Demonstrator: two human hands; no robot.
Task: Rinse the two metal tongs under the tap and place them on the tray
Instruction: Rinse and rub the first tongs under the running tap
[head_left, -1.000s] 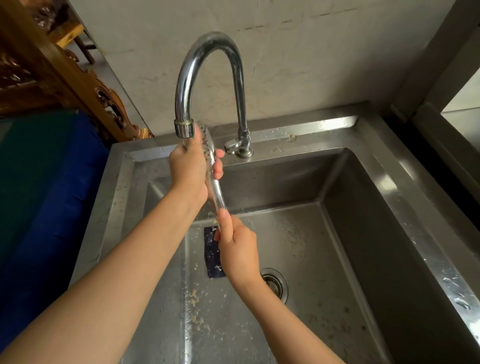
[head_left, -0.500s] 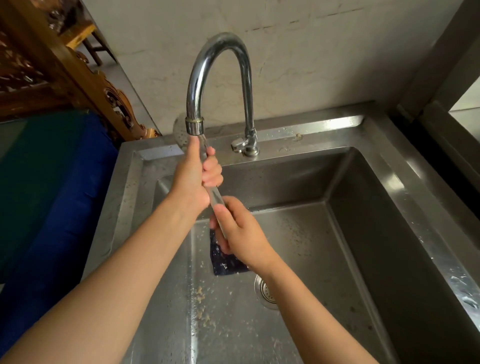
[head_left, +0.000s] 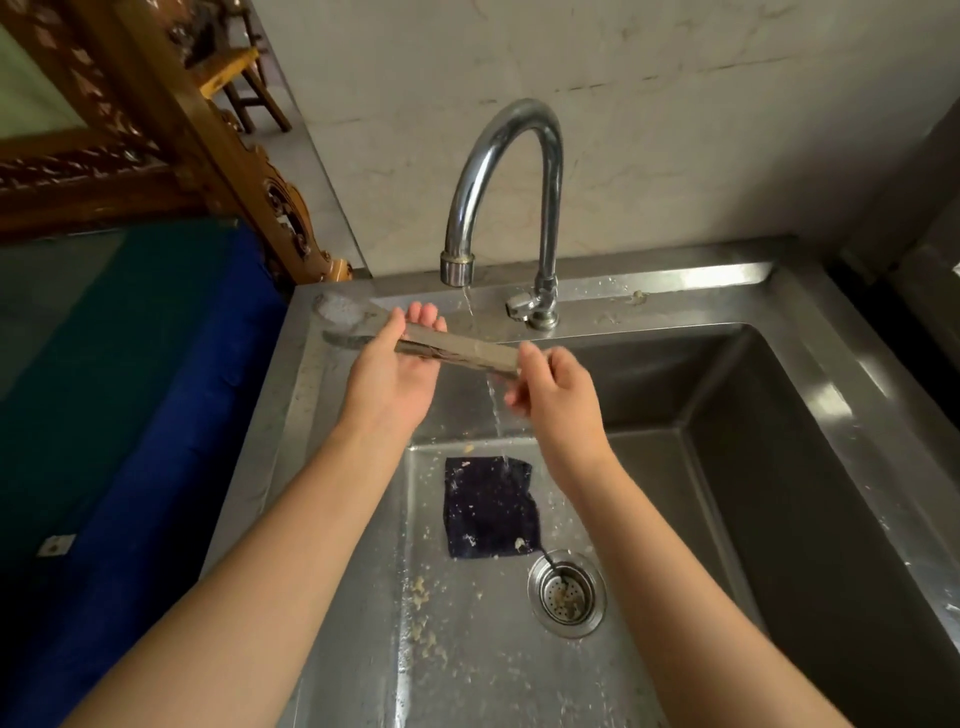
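Presently the tongs (head_left: 462, 352) lie near level across the sink (head_left: 701, 285), beneath the tap (head_left: 506, 171), held between both hands clear of the basin. The left hand (head_left: 395, 379) supports the left part from below, palm turned up. Its grip is curled round the metal, with fingertips showing over the far edge. The right hand (head_left: 558, 387) pinches the right end between thumb and fingers. The left tip is blurred against the wet rim, and whether one pair or both pairs are in hand cannot be told. A thin stream (head_left: 494, 410) falls from the spout, meets the metal near its right half and runs off below onto a dark cloth (head_left: 491, 512) on the basin floor beside the drain (head_left: 567, 592). The tray is not in view.

Assessment: the step in hand is the rinse, and placing is not yet begun. The stream is narrow, so only a short stretch is wetted at once. To do this well, the tongs should be drawn lengthwise through the water so each part passes under it, then turned over so the inner faces are flushed too. Each grip covers metal, so the hands should shift in turn to expose those patches. Wet steel is slippery, so one hand should hold firm while the other moves. Keep the tongs clear of the scrap-strewn basin floor.
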